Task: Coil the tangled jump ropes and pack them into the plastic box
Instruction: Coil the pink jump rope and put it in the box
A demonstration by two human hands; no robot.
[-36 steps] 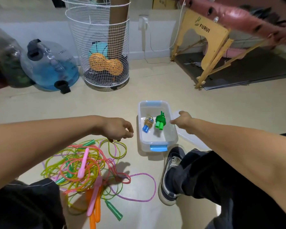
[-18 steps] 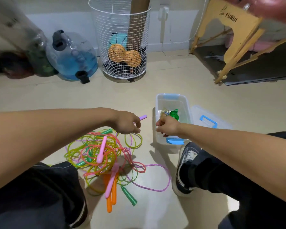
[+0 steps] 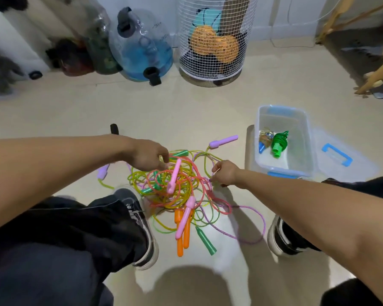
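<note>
- Tangled jump ropes (image 3: 177, 191): one multicolour heap on the floor (image 3: 186, 111) between the person's shoes; yellow, pink, green and purple cords interlaced, handles sticking out on all sides.
- Purple handle (image 3: 223, 142) lies free at the heap's far edge, its cord running back toward the right hand; second purple handle (image 3: 103, 172) lies at the left edge.
- Left hand (image 3: 149, 159): over the heap's far side, fingers curled down into the cords; whether it actually grips a strand, cannot tell.
- Right hand (image 3: 224, 174): at the heap's right edge, fingers curled, apparently pinching a thin cord.
- Plastic box (image 3: 305, 151): open, on the floor just right of the heap; already holds a green coiled rope (image 3: 279, 143) and a second bundle (image 3: 265, 139). Lid (image 3: 349, 160) lies beside it.
- Judgement, step in hand: isolating one rope. Best done by following the purple cord from its free handle, lifting loops over others rather than pulling tight, with the left hand pinning the rest.
- Risk: tugging may cinch knots.
</note>
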